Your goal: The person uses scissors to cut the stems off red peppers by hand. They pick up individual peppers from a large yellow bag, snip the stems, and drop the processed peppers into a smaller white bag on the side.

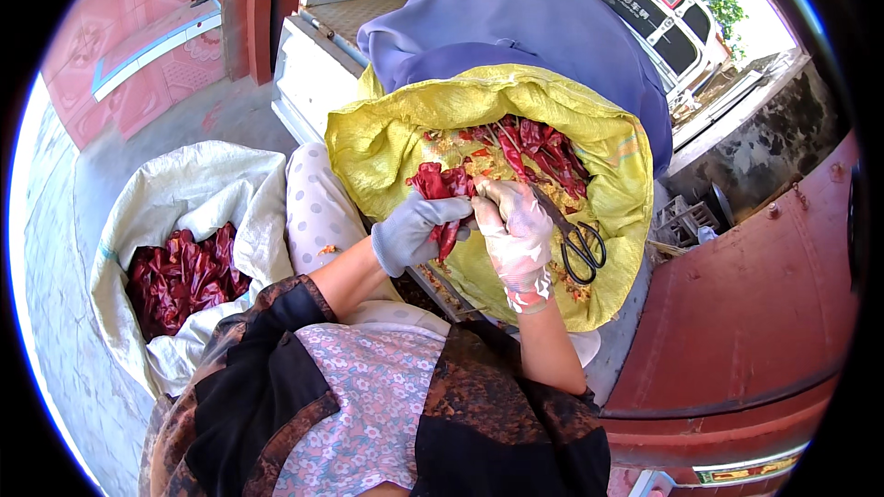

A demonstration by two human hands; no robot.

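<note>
Grey-gloved left hand [412,232]: your fingers clutch red chillies [431,180], mid-frame.
White-gloved right hand [514,228]: fingers pinch their edge.
Chilli trimming: seemingly in hand; next pull likely wants steady left fingers.

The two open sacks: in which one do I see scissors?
The yellow sack: black-handled scissors lie inside it, beside the right hand. The white sack shows red peppers, no scissors.

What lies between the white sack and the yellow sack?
In the head view, a dotted trouser leg lies between them, with a few orange bits on it.
</note>
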